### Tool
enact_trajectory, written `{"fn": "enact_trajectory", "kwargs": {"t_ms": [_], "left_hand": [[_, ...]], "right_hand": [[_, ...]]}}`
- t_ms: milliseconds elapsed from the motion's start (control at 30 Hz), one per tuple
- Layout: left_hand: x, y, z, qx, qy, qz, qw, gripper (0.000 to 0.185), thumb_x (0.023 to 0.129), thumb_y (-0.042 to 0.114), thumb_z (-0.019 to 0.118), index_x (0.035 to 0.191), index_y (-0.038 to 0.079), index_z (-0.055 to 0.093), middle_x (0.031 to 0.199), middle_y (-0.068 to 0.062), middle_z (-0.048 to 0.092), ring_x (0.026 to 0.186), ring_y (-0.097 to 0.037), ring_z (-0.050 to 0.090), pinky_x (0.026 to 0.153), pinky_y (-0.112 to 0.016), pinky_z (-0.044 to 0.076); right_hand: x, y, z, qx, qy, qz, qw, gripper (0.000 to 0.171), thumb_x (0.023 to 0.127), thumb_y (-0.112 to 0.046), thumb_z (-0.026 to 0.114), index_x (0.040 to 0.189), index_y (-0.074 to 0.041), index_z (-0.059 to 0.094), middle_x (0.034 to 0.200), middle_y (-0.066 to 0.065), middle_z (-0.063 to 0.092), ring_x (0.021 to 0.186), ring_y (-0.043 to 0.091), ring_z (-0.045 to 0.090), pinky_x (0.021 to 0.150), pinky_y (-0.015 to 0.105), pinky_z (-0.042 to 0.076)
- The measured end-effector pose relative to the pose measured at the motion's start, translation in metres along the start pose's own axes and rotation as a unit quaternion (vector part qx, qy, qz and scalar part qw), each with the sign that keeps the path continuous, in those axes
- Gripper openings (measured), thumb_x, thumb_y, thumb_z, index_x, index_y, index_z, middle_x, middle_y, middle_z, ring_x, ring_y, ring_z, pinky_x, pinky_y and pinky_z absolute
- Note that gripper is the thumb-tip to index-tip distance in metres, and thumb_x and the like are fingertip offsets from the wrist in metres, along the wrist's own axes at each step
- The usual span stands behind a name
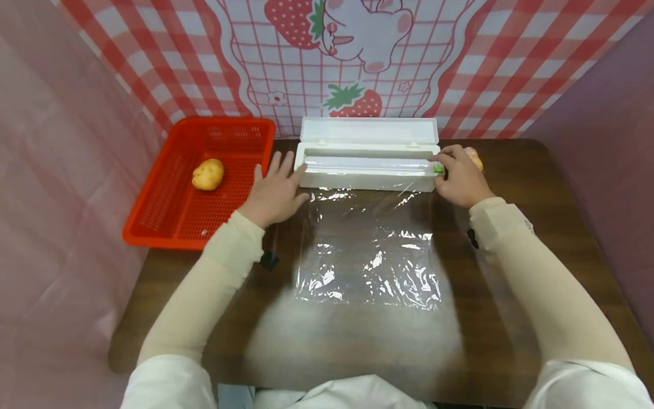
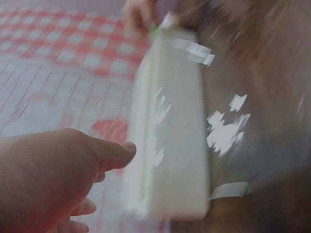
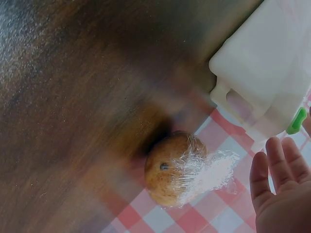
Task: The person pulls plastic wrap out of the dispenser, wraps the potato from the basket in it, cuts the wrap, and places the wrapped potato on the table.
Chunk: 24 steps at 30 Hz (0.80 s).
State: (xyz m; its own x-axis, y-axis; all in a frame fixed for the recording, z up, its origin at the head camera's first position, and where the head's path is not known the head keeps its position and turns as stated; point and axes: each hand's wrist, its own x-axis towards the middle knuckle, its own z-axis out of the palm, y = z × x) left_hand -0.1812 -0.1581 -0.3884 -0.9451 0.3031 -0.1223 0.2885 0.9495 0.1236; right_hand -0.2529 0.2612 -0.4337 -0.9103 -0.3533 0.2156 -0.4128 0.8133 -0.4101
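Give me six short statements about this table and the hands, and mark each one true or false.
1. The red basket holds one potato. True.
2. The white box is closed. False: its lid is open.
3. Clear film extends from the white box over the table. True.
4. The left hand makes a fist. False: the left hand has outstretched fingers.
5. The wrapped potato sits inside the basket. False: the wrapped potato is right of the white box.
6. The right hand is at the green piece. True.
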Motion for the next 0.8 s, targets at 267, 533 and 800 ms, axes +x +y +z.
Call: {"fn": "enact_trajectory", "kwargs": {"t_ms": [267, 533, 800], "left_hand": [[-0.011, -0.093, -0.04, -0.065, -0.032, -0.081, 0.9941, 0.078, 0.104, 0.043, 0.049, 0.163, 0.012, 0.009, 0.166, -0.023, -0.003, 0.151, -0.045, -0.007, 0.114, -0.071, 0.006], [-0.002, -0.173, -0.023, -0.102, -0.072, -0.157, 0.9796, 0.084, 0.102, 0.041, 0.053, 0.161, 0.004, 0.006, 0.16, -0.036, 0.012, 0.145, -0.055, 0.014, 0.11, -0.071, 0.022], [0.001, -0.201, -0.01, -0.113, -0.068, -0.2, 0.9709, 0.087, 0.097, 0.045, 0.061, 0.157, -0.003, 0.02, 0.145, -0.037, 0.038, 0.125, -0.048, 0.043, 0.104, -0.065, 0.036]], "right_hand": [[-0.004, 0.002, -0.013, 0.023, 0.001, 0.027, 0.999, 0.049, 0.086, -0.008, 0.057, 0.133, 0.004, 0.057, 0.134, 0.027, 0.043, 0.127, 0.046, 0.034, 0.099, 0.06, 0.034], [-0.007, 0.002, -0.013, 0.048, -0.001, 0.056, 0.997, 0.062, 0.092, -0.017, 0.062, 0.145, 0.009, 0.044, 0.137, 0.033, 0.04, 0.128, 0.048, 0.033, 0.103, 0.062, 0.028], [-0.013, -0.001, -0.008, 0.078, 0.001, 0.069, 0.995, 0.065, 0.094, -0.018, 0.063, 0.147, 0.012, 0.039, 0.134, 0.03, 0.037, 0.112, 0.046, 0.045, 0.097, 0.06, 0.034]]}}
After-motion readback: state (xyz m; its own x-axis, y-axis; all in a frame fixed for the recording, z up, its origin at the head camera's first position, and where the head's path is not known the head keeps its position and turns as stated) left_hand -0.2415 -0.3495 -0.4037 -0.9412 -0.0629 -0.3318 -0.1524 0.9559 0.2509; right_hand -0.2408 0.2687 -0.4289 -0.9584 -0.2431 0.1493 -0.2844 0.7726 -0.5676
